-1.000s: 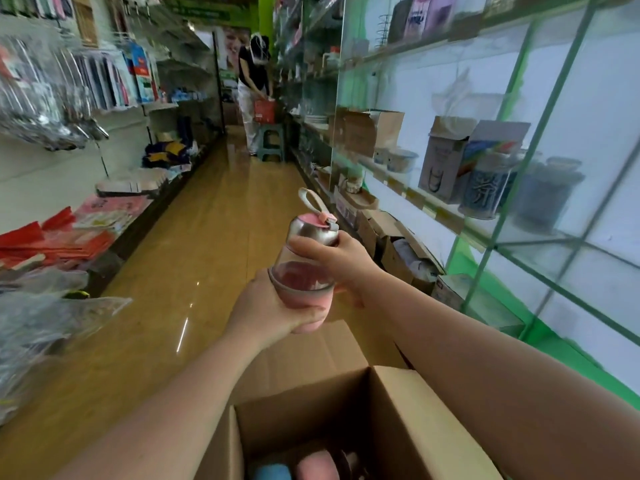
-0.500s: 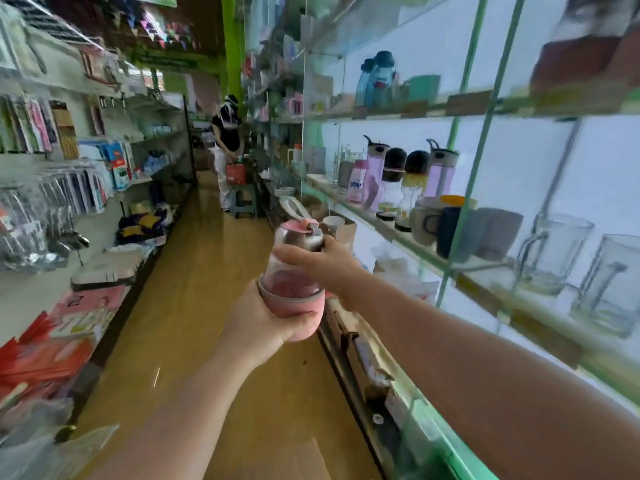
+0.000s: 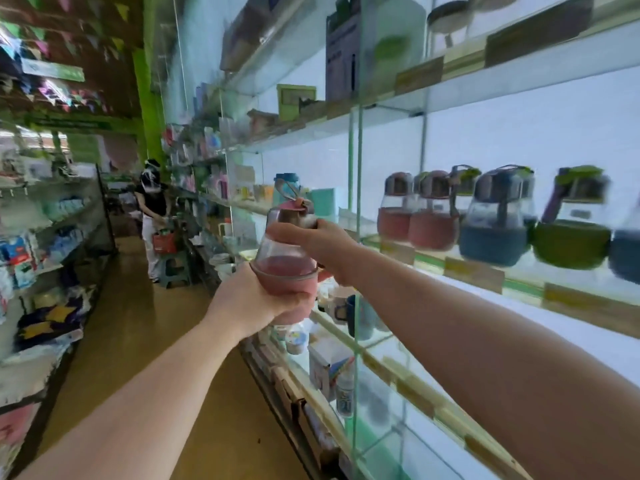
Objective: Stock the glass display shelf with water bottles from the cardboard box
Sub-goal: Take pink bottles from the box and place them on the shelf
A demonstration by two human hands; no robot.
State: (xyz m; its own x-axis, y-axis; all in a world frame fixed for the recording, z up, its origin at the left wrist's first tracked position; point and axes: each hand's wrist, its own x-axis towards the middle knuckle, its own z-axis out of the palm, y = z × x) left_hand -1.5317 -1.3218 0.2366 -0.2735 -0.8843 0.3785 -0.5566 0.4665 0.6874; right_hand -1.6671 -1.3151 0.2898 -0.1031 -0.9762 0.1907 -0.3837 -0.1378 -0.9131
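Raised higher than before, the pink water bottle now nears the glass display shelf; left hand grips its base, right hand its cap.

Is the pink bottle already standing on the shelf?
No, the pink bottle is held in the air by the left hand and right hand, short of the shelf.

1. The water bottle held in the aisle has a clear, glossy upper body that looks like glass or plastic, and a matt pink sleeve round its base.
2. Its cap looks like brushed metal with pink plastic trim.
3. The display shelf is smooth, transparent glass, green-tinted at its edges.
4. The bottles on the shelf wear matt pink, blue and green sleeves.
5. The floor is glossy and wood-toned.
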